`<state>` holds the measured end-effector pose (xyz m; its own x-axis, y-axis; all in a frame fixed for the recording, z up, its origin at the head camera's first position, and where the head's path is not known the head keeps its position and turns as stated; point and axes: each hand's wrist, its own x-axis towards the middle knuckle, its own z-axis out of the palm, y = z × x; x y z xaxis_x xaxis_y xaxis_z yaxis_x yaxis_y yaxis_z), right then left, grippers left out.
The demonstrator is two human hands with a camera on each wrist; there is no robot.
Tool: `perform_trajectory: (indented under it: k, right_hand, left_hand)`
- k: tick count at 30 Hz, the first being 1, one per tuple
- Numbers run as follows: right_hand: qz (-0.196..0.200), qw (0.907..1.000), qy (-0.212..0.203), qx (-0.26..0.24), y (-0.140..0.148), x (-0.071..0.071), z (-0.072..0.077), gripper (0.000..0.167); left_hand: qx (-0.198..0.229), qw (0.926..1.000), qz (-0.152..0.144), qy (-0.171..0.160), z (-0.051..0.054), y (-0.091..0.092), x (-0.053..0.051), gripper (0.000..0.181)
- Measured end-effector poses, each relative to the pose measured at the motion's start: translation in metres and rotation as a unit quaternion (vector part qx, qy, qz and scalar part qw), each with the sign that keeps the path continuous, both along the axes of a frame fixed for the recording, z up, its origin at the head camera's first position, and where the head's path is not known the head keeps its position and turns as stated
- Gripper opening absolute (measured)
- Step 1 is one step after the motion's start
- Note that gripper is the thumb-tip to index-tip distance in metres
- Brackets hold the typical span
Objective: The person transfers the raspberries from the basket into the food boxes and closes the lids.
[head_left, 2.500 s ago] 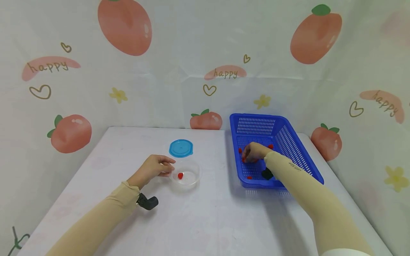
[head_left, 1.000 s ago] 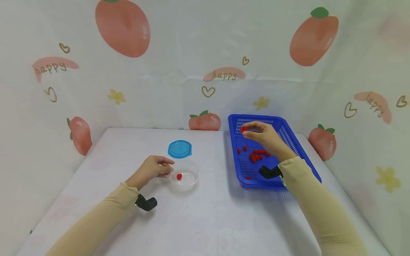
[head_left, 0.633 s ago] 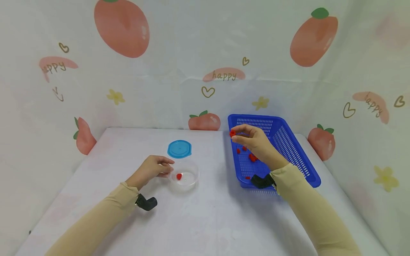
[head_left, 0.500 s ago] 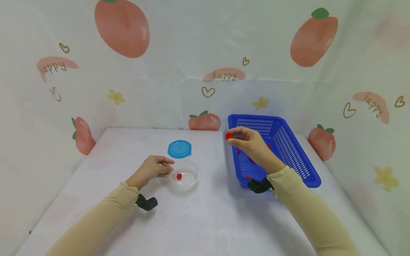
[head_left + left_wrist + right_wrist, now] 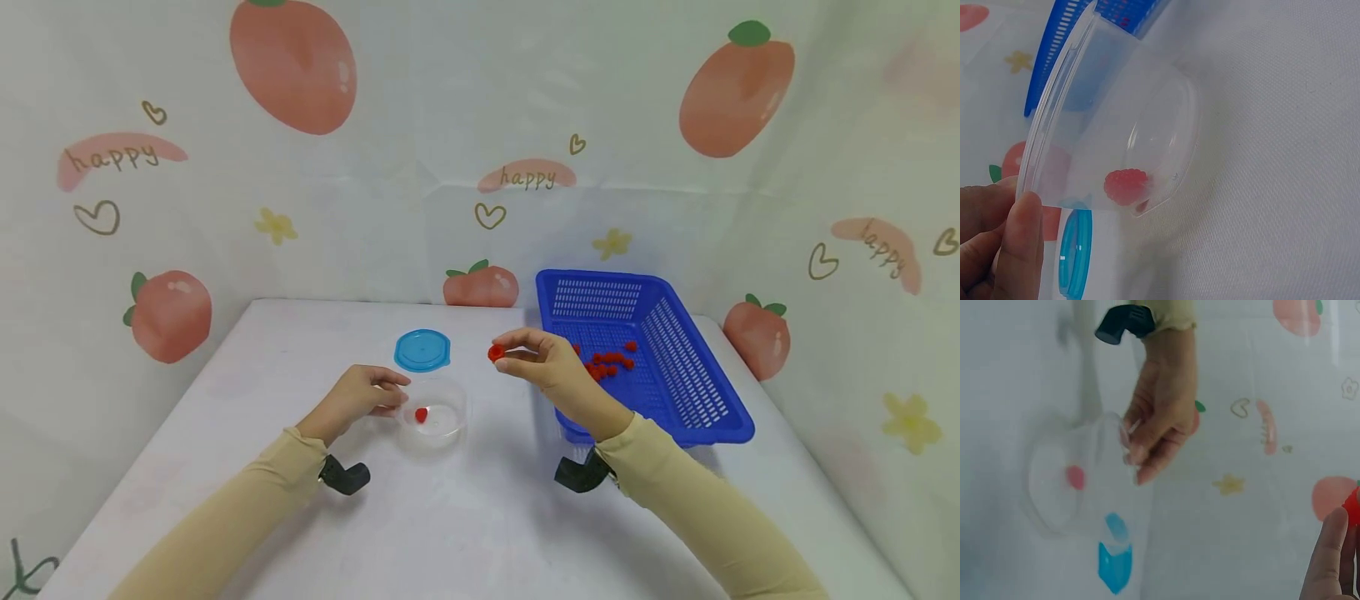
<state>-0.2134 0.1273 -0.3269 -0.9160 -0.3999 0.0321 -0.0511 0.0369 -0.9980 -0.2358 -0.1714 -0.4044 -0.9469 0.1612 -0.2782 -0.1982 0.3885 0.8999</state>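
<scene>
With thumb and fingers my left hand (image 5: pixel 360 398) pinches the rim of a clear round plastic tub (image 5: pixel 450 408). One red raspberry (image 5: pixel 1126 186) lies on the tub's bottom, seen through its wall in the left wrist view. My right hand (image 5: pixel 551 371) holds another raspberry (image 5: pixel 496 352) between thumb and fingertips, above the table between the tub and the blue basket (image 5: pixel 712 400). At the right edge of the right wrist view only part of that hand and its raspberry shows. Several more raspberries (image 5: pixel 609 358) lie in the basket, some hidden behind the right hand.
Behind the tub a blue lid (image 5: pixel 422 350) lies flat on the white table (image 5: pixel 450 533). The perforated basket has raised walls at the right of the table. A printed curtain (image 5: pixel 405 108) hangs at the back and sides.
My right hand has picked a raspberry from the basket, lifted it over the basket's left wall and carried it left towards the tub. The left hand and tub have stayed in place.
</scene>
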Motion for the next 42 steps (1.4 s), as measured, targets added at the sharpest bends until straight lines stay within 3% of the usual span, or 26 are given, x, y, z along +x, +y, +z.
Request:
perform_trajectory:
  k: [7,16,24,42]
  right_hand:
    - [0.012,0.9995,-0.020,0.020,-0.016,0.003,-0.021,0.031]
    - [0.021,0.9973,-0.047,0.052,-0.028,0.002,-0.059,0.031]
    - [0.013,0.9956,-0.063,0.069,-0.033,-0.003,-0.079,0.032]
    - [-0.024,0.9912,-0.062,0.115,-0.041,-0.008,-0.091,0.029]
  left_hand:
    - [0.003,1.0000,-0.001,0.003,0.000,0.001,0.000,0.039]
    - [0.015,0.9998,-0.008,0.008,-0.003,0.000,-0.002,0.040]
    - [0.013,0.9999,-0.008,0.006,-0.003,0.000,-0.002,0.039]
    - [-0.001,1.0000,-0.005,0.002,-0.003,0.000,-0.004,0.040]
